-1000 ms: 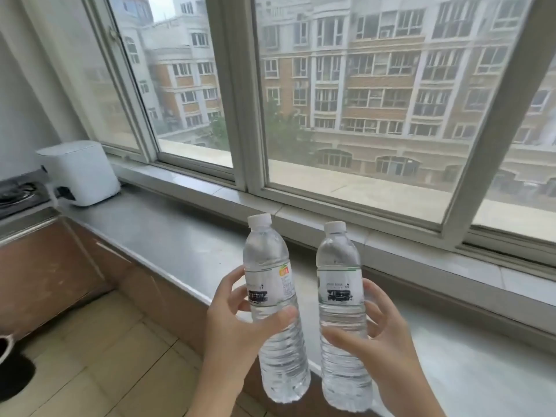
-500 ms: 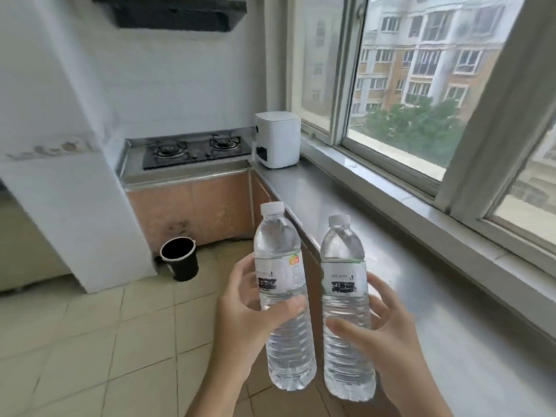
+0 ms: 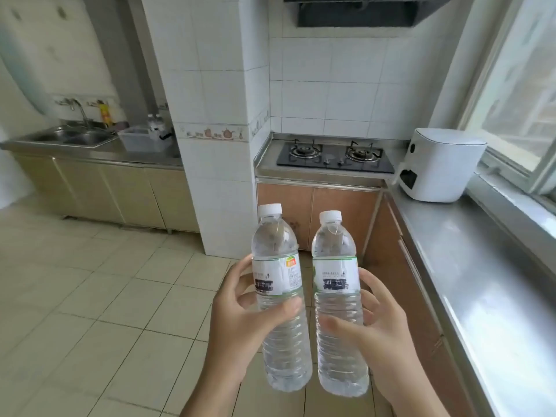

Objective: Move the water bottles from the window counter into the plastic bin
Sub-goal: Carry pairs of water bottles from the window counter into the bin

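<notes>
I hold two clear water bottles upright in front of me, above the tiled floor. My left hand point(image 3: 240, 323) grips the left water bottle point(image 3: 278, 266), which has a white cap and a white label with an orange patch. My right hand point(image 3: 382, 335) grips the right water bottle point(image 3: 335, 266), also white-capped. The two bottles stand side by side, close together. The window counter point(image 3: 469, 266) runs along my right. A translucent plastic bin point(image 3: 141, 141) sits on the far counter by the sink, with more bottles showing just behind it.
A white appliance point(image 3: 442, 167) stands at the far end of the window counter. A gas hob point(image 3: 334, 158) lies ahead, under a black hood. A white tiled pillar point(image 3: 216, 145) stands between the hob and the steel sink point(image 3: 72, 136). Tiled floor stretches to the left.
My view has swung left, away from the window toward the kitchen. Both hands keep the same grip on the bottles. The sink counter and the bin have come into sight.
</notes>
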{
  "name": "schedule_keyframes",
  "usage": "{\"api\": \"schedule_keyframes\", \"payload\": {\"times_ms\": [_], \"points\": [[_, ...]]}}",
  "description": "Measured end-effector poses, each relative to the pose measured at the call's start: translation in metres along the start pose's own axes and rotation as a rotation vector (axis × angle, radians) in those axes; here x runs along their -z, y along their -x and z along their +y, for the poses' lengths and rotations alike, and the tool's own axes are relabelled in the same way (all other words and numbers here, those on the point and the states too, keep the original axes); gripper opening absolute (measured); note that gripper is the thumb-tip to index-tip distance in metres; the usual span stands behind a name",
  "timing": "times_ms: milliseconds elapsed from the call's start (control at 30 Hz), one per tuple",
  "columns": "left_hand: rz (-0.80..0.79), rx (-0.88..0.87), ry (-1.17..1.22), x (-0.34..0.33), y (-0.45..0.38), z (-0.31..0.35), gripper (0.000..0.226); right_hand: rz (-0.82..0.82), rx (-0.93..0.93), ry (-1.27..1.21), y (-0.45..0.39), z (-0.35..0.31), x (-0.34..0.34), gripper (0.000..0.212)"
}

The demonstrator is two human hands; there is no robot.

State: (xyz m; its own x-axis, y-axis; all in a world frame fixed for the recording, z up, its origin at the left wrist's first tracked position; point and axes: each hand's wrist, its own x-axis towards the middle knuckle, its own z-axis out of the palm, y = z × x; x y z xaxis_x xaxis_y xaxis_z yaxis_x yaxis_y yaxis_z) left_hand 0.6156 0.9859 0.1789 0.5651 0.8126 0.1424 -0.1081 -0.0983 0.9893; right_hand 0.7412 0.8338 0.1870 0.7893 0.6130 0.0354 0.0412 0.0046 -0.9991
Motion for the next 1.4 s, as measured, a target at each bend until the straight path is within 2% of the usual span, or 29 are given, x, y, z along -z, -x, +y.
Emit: {"api": "schedule_keyframes", "payload": {"times_ms": [267,600,1000,1400], "points": [[0.220,0.011,-0.016,0.023,-0.083,-0.011,0.084,-0.219,-0.005,0.040,-0.126,-0.001,-0.053,0.075],[0.433,0.044,-0.072,0.092,-0.186,-0.042,0.086,-0.413,-0.039,0.004,-0.251,0.010,-0.171,0.079],[0.509,0.048,-0.087,0.199,-0.363,-0.065,0.083,-0.495,-0.038,-0.024,-0.404,0.009,-0.328,0.080],[0.611,0.072,-0.126,0.275,-0.534,-0.097,0.084,-0.607,-0.054,-0.030,-0.563,0.022,-0.464,0.083]]}}
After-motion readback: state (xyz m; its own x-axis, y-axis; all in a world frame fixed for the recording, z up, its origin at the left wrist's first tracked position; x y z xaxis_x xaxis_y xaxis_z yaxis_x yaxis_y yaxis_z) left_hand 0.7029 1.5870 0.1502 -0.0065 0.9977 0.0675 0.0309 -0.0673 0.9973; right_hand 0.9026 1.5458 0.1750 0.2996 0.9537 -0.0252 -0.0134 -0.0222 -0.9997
